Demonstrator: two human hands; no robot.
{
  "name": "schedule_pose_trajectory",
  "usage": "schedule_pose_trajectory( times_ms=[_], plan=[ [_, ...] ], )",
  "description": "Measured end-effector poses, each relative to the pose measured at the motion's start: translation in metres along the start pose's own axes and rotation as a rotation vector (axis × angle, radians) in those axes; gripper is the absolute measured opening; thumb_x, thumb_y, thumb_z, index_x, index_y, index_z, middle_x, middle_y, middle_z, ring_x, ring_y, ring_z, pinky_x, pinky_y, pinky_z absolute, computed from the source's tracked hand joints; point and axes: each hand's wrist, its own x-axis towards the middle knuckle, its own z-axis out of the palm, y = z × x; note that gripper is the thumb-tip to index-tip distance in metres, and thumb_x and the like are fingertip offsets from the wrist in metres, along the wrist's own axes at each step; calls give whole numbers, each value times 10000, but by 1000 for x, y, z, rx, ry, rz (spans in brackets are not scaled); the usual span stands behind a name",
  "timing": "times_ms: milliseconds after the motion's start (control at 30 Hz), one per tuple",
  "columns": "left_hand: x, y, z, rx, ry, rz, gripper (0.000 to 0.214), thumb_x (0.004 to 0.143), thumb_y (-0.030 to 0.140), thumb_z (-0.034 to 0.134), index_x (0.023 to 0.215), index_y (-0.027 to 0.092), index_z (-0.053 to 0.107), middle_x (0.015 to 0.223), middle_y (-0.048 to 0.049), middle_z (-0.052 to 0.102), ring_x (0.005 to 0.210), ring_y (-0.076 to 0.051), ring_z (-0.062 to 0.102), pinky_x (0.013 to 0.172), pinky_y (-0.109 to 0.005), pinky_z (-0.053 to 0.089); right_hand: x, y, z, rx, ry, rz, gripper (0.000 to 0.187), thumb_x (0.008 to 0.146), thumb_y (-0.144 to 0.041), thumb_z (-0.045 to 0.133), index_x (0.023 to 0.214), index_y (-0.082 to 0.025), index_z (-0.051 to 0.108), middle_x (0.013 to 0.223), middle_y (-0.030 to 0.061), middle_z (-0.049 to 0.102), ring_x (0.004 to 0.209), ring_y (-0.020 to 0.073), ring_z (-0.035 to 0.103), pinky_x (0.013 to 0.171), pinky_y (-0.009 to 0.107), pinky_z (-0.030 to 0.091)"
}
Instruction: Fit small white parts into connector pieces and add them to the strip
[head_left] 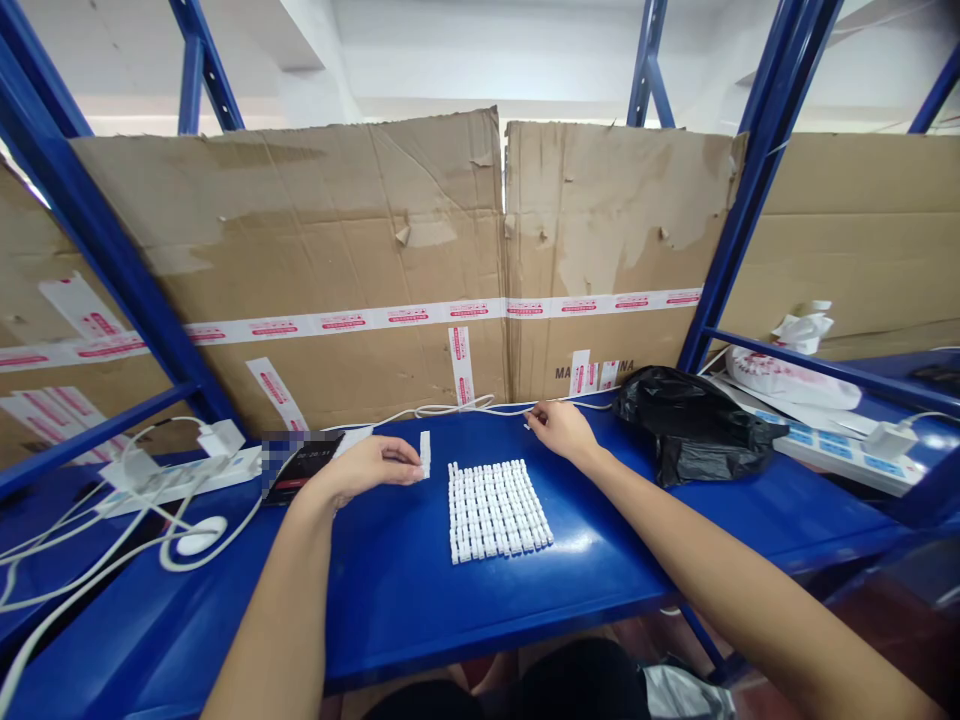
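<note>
1. White rows (501, 508) lie side by side on the blue bench (405, 610), between both hands, maybe to stay neat.
2. Left hand (367, 468): fingertips touch a white strip (425, 448); I cannot tell if the grip pinches it.
3. Right hand (564, 430): fingertips sit close together; I cannot tell if the grip holds anything.
4. Bare bench gives room before the front edge and toward the black bag (694, 432). Cardboard (360, 240) blocks the back.
</note>
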Motion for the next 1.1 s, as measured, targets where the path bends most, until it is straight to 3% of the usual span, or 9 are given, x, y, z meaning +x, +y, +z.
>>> schedule_pose_trajectory(
  times_ms=[100,267,467,567,767,867,1100],
  plan=[
    [2,-6,0,56,-60,-66,384,536,432,936,777,206,739,806,-31,774,794,-222,725,779,-319,581,-1,-2,3,15,5,-51,261,992,-374,577,868,-214,741,884,66,779,820,200,713,683,247,427],
    [8,-11,-1,173,-29,-114,423,503,468,928,730,201,692,698,-20,731,679,-198,671,658,-289,528,0,1,8,25,-1,-68,240,983,-361,603,859,-210,741,852,62,773,793,199,711,681,254,427],
    [7,-10,-4,380,-8,-131,422,533,529,885,732,210,695,680,-26,735,696,-226,673,638,-290,484,0,2,12,47,9,-93,251,984,-359,602,820,-211,723,829,55,768,758,198,698,660,267,418],
    [9,-12,-2,409,-31,-101,403,511,483,888,737,214,691,744,-34,765,761,-248,695,661,-293,485,-2,-3,12,93,12,-199,231,987,-321,598,840,-200,729,821,56,763,772,199,687,696,278,440],
    [18,-20,2,426,5,-85,369,539,466,858,726,217,660,709,-27,745,710,-239,679,613,-294,469,-13,-31,15,243,-18,-497,189,991,-269,606,1112,-173,715,902,62,769,949,227,672,920,365,500],
    [20,-21,4,426,9,-77,380,544,480,850,730,216,650,691,-23,730,689,-233,671,594,-292,461,-20,-46,16,276,-38,-595,212,1005,-261,587,1159,-174,703,982,73,764,1048,235,647,944,382,520],
    [23,-21,7,448,39,-61,400,536,502,843,742,208,667,736,-39,752,734,-242,684,612,-290,453,-28,-69,18,328,-131,-773,438,1015,-88,452,1435,-168,548,1135,88,744,1198,209,584,987,361,532]
  ],
)
